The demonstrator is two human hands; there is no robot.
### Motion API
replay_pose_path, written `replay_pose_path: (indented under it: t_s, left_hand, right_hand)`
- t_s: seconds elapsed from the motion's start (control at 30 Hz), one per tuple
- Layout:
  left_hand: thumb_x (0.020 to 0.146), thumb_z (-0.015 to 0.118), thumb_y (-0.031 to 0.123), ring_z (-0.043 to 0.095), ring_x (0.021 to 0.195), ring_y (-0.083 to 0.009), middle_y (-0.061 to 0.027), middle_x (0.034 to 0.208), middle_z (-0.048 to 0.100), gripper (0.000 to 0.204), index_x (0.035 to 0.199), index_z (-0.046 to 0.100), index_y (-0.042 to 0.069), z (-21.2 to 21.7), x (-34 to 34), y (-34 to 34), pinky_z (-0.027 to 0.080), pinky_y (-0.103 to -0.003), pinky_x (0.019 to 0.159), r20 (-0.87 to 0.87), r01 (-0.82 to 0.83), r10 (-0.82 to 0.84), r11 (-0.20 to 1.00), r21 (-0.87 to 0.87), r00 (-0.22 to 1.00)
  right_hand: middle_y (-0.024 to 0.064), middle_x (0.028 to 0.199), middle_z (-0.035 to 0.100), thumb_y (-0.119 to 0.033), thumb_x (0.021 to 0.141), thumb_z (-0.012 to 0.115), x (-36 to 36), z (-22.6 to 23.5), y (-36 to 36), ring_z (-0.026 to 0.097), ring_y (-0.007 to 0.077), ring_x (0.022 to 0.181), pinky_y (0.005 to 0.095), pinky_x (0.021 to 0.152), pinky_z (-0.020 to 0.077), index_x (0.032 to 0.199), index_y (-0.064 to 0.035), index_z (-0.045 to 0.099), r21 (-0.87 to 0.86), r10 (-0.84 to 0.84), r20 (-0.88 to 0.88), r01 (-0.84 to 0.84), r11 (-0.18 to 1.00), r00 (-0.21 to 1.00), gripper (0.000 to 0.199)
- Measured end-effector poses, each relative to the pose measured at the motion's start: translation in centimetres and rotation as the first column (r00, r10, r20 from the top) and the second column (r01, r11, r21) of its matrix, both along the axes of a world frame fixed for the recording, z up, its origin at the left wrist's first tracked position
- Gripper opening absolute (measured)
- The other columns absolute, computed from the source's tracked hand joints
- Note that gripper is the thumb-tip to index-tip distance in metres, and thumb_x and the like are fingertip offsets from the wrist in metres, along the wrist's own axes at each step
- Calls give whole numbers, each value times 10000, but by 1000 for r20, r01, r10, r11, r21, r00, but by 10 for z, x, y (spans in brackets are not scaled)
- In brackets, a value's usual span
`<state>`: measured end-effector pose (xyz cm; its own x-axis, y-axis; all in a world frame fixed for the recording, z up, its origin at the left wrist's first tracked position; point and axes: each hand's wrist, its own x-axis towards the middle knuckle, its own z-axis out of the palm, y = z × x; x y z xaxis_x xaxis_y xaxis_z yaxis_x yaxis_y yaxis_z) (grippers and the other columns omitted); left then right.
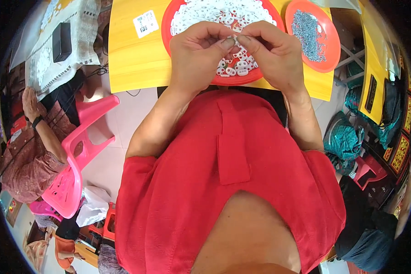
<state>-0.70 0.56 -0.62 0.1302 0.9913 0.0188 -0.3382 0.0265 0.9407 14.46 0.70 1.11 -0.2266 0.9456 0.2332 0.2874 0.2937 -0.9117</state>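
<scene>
My left hand [194, 57] and my right hand [276, 55] meet fingertip to fingertip above a round red tray [168, 23]. Thumb and fingers of each are pinched together; whatever sits between them is too small and covered to make out. Heaped in the tray are many small white plastic pieces [201, 13], oval with holes. Some lie loose just below my fingers [236, 68], where patches of the red tray bottom show. Right of my right hand, a smaller orange-red plate [329, 50] holds a pile of small silver screws [308, 36].
Both dishes stand on a yellow table [132, 68], with a white printed label [146, 23] on its left part. At left, another person [36, 150] sits on a pink plastic chair [77, 155] beside a cloth-covered table [73, 50] bearing a black box [62, 42]. Teal bags [345, 137] lie at right.
</scene>
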Motion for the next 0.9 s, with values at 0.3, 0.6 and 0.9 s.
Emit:
replay_pose_path:
  t_s: [0.3, 0.6, 0.9]
  left_hand:
    - [756, 561, -62, 593, 677, -139, -102, 791, 593, 145, 901, 565, -49, 0, -6, 5, 493, -222, 590, 260, 95, -64, 990, -107, 964]
    - [751, 565, -61, 586, 671, -135, -98, 796, 596, 149, 900, 576, -55, 5, -3, 1, 484, -224, 583, 216, 88, -58, 987, -134, 975]
    - [748, 561, -62, 579, 663, -119, -97, 784, 605, 139, 884, 589, -59, 7, -5, 0, 476, -210, 566, 146, 108, -91, 987, -116, 985]
  right_hand:
    - [76, 776, 603, -15, 795, 552, 20, 0, 6, 575, 114, 673, 210, 576, 466, 941, 40, 585, -384, -74, -553, -175, 907, 830, 159]
    - [67, 789, 591, -31, 805, 546, 16, 0, 3, 543, 102, 643, 196, 552, 433, 990, 38, 560, -476, -132, -616, -234, 847, 776, 198]
    - [42, 702, 597, -25, 772, 591, 11, 1, 2, 521, 64, 559, 175, 506, 425, 924, 25, 603, -432, -105, -487, -135, 892, 867, 161]
